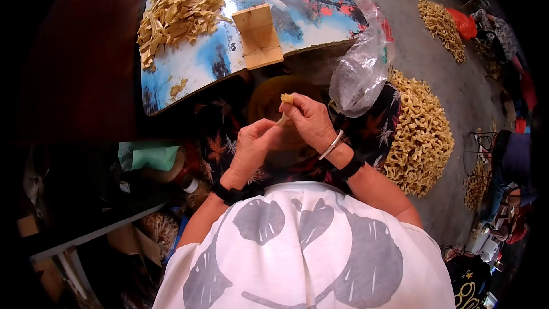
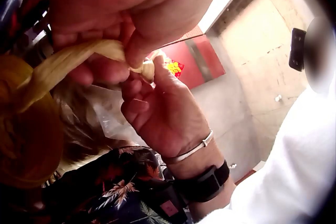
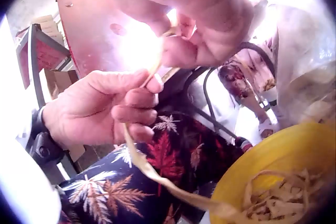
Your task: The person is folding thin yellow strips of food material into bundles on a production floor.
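Note:
In the head view both hands meet over the lap. My left hand (image 1: 250,144) pinches a pale yellow, flat strip (image 3: 160,181) between thumb and curled fingers. Fingers and thumb of my right hand (image 1: 311,123) grip the same strip close by, with a bunched yellow end (image 1: 286,98) poking out above them. From the left hand the strip's long tail hangs toward a yellow basin (image 3: 262,149), which holds more strips. The left wrist view shows a small loop of strip (image 2: 148,69) at the right fingertips, partly hidden by fingers.
A painted table (image 1: 189,77) ahead carries a heap of loose strips (image 1: 183,14) and an angled wooden piece (image 1: 257,31). Clear plastic bag (image 1: 359,83) hangs off its right edge. Large pile of knotted pieces (image 1: 420,137) sits at right; another pile (image 1: 440,28) lies farther off.

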The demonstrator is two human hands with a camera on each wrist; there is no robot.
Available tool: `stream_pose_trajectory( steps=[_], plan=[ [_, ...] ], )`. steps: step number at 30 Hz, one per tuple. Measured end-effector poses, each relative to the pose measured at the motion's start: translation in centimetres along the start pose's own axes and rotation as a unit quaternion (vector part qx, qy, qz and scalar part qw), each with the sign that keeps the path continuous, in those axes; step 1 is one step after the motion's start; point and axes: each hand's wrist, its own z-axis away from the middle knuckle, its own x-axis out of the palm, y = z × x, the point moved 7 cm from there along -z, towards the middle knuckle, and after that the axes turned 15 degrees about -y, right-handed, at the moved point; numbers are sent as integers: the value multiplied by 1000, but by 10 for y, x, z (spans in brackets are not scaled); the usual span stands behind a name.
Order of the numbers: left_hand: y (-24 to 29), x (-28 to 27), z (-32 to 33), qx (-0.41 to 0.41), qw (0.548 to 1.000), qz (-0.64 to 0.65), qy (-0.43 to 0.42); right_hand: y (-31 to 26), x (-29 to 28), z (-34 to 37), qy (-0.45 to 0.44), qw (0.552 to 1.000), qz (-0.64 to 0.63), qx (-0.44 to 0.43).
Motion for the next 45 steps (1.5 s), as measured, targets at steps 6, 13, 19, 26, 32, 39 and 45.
stream_pose_trajectory(
  steps=[6, 13, 19, 26, 32, 39, 45],
  plan=[
    [20, -4, 4, 23, 999, 21, 28, 12, 7, -4, -50, 977, -192, 71],
    [47, -25, -7, 6, 995, 97, -7, 1, -23, -38, -28, 976, -208, 64],
    [122, -83, -66, 115, 977, -167, 57, -42, -65, -111, 16, 986, -161, -44],
    [134, -120, -115, 171, 941, -238, 169, -46, -74, -149, 163, 978, 94, -93],
    [115, -134, -122, 130, 951, -179, 217, -37, -66, -143, 163, 953, 231, -111],
    [100, -108, -87, 146, 967, 208, 24, -46, -66, -82, 59, 985, 147, -69],
    [77, -43, -53, 149, 973, 172, 39, -59, -37, -39, 23, 994, 105, 13]
  ],
)
